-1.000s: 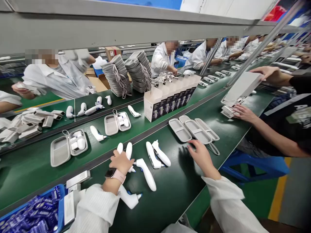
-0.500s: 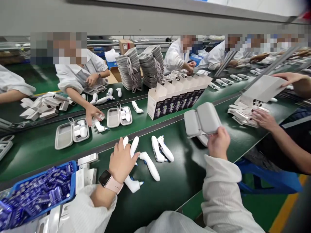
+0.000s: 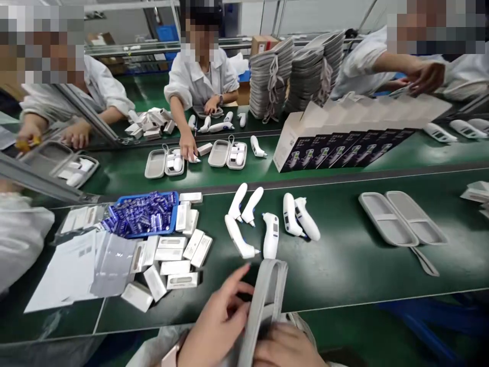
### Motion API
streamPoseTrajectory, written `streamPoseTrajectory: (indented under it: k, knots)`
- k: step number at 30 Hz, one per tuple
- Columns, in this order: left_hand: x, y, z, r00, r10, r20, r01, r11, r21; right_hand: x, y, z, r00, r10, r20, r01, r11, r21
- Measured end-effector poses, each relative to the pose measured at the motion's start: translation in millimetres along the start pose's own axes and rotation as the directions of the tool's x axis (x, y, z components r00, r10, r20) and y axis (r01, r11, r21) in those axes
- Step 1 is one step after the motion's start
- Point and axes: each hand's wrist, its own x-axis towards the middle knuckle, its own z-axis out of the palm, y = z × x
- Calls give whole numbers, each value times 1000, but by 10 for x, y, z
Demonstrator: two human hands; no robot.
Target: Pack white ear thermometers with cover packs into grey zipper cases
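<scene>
Close to my body at the bottom edge I hold a grey zip case [image 3: 268, 293] edge-on and upright. My left hand [image 3: 217, 321] presses its fingers against the case's left side, index finger raised. My right hand [image 3: 287, 347] grips it from below on the right. Just beyond the case, several white handheld thermometers [image 3: 270, 234] lie loose on the green belt [image 3: 336, 265].
An open grey case [image 3: 401, 219] lies to the right on the belt. A blue tray of batteries [image 3: 141, 214], small white boxes [image 3: 175, 252] and leaflets [image 3: 72, 270] lie left. A row of dark printed boxes [image 3: 344, 145], stacked cases [image 3: 271, 76] and other workers stand across the line.
My right hand brought the grey case from the belt in to my body. My left hand left the thermometers and joined it on the case. My view swung left.
</scene>
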Motion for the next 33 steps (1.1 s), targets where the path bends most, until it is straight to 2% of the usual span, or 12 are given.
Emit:
streamPoseTrajectory:
  k: [5, 7, 9, 11, 12, 14, 17, 20, 24, 28, 31, 33]
  knots:
    - [-306, -338, -76, 999, 14, 42, -24, 965, 262, -74, 30, 499, 998, -29, 60, 28, 999, 18]
    - [-384, -486, -144, 999, 17, 38, -29, 942, 333, -78, 25, 582, 993, -100, 69, 96, 994, 61]
    - [-429, -660, -233, 998, 10, -67, 13, 941, 338, -46, 58, 513, 982, -178, 64, 168, 976, 141]
    - [-441, -820, -322, 978, -35, -205, 102, 939, 328, 57, 162, 324, 977, -213, -13, 213, 967, 141]
    - [-437, -876, -355, 964, -68, -256, 153, 931, 331, 144, 245, 215, 981, -186, -59, 191, 979, 75]
    - [-418, -916, -381, 948, -106, -301, 221, 898, 380, 377, 463, 35, 987, -63, -148, 37, 984, -175]
    - [-366, -789, -315, 939, -49, -342, 239, 807, 541, 753, 850, -41, 969, 188, -160, -244, 824, -512]
    - [-268, -556, -203, 935, 32, -355, 237, 686, 688, 941, 1173, -6, 937, 339, -81, -316, 731, -604]
    - [-36, -338, -109, 946, 63, -317, 239, 523, 818, 890, 1427, -128, 935, 351, -55, -309, 726, -615]
    - [174, -242, -105, 940, 33, -339, 295, 419, 859, 798, 1586, -341, 932, 357, -66, -317, 710, -629]
    - [147, -163, -181, 920, -11, -392, 369, 362, 856, 827, 1565, -395, 931, 347, -110, -337, 709, -620]
    - [29, -104, -283, 923, 13, -384, 356, 350, 867, 946, 1443, -350, 945, 280, -167, -324, 747, -581]
